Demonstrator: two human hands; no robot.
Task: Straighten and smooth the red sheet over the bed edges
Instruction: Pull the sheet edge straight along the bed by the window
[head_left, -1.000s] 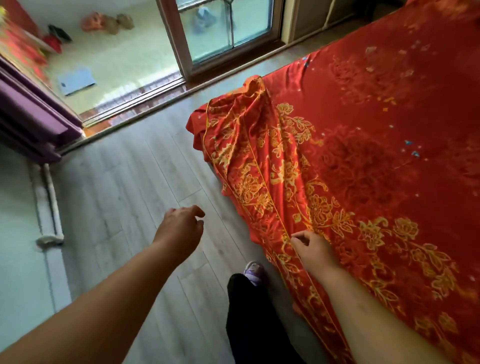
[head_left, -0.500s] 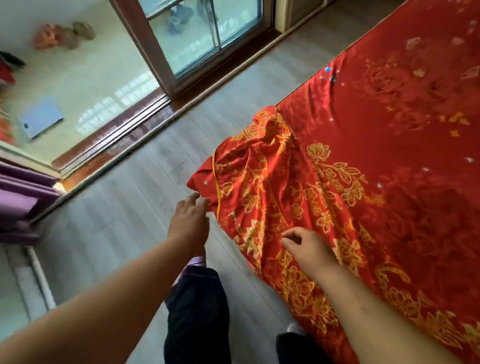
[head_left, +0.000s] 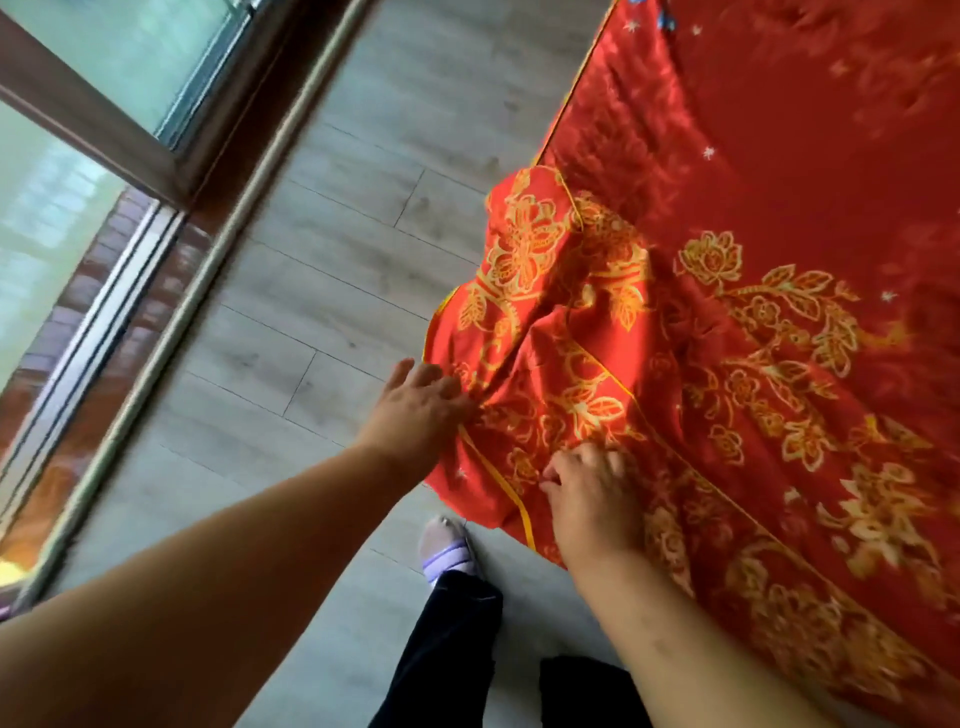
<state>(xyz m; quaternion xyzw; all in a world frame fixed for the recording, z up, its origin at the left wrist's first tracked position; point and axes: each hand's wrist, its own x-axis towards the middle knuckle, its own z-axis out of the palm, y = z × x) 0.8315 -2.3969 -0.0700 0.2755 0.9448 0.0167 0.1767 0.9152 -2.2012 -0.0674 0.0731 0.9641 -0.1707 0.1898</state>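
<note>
The red sheet (head_left: 769, 270) with gold flower print covers the bed on the right. Its corner hangs bunched and creased over the bed's near left corner, down toward the floor. My left hand (head_left: 415, 410) is at the hanging corner with its fingertips in a fold of the cloth; whether they pinch it is hidden. My right hand (head_left: 592, 493) lies on the sheet at the bed's edge, fingers curled and pinching the fabric near the yellow hem.
Grey wood-plank floor (head_left: 322, 291) runs along the bed's left side. A sliding glass door with a brown frame (head_left: 171, 156) stands at the far left. My leg in dark trousers and a foot in a purple slipper (head_left: 449, 551) stand just below the hanging corner.
I have stepped closer to the bed's corner. My left hand moved right from the air onto the hanging sheet corner. My right hand stayed on the sheet's edge.
</note>
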